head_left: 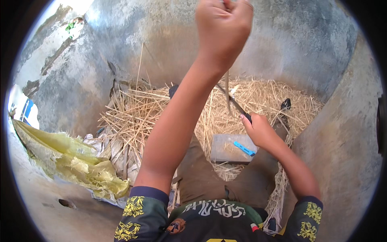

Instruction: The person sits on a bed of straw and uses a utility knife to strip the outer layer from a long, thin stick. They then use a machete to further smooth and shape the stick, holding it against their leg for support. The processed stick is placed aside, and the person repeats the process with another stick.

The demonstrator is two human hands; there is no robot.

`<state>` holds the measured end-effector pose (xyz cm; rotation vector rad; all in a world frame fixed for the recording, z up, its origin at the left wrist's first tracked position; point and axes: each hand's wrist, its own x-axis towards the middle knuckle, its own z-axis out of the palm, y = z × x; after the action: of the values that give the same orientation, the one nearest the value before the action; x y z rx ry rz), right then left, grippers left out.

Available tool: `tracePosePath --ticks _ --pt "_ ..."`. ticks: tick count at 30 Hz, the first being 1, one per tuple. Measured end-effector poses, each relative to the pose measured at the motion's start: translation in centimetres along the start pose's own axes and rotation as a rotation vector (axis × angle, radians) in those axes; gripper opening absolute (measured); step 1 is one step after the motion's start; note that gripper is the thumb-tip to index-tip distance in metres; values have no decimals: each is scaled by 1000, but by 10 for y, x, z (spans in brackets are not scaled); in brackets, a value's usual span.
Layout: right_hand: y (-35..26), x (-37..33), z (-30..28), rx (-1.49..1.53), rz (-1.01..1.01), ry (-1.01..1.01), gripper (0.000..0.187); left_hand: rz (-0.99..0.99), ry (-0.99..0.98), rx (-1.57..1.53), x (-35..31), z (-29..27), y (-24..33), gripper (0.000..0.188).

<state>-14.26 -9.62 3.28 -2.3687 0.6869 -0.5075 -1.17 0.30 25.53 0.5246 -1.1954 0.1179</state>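
Observation:
My left hand is raised high at the upper middle, its fingers closed in a fist. From behind its wrist a thin tan strip hangs down; the gripped end is hidden by my hand and forearm. My right hand is wrapped round the dark handle of a knife. The blade points up and to the left and lies against or very close to the lower part of the strip. Between my legs is a grey block with a blue box cutter on top.
A thick heap of straw-like shavings covers the floor ahead, with loose sticks at its left. A torn yellow sack lies at the left. Stained concrete walls close in ahead and on both sides.

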Motion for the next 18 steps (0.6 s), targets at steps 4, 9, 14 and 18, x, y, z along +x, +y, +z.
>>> tracePosePath --ticks 4,9,14,18 --pt "-17 -6 -20 643 307 -350 42 -61 -17 -8 -4 0 -2 21" --pt "-30 -19 -61 1473 307 -347 46 -20 10 -80 4 -6 -1 22" --pt "-36 -21 -43 683 -129 317 45 36 106 -90 4 -9 -5 23" --pt "37 1 13 -44 -229 212 44 -11 121 19 2 -4 -20 20"
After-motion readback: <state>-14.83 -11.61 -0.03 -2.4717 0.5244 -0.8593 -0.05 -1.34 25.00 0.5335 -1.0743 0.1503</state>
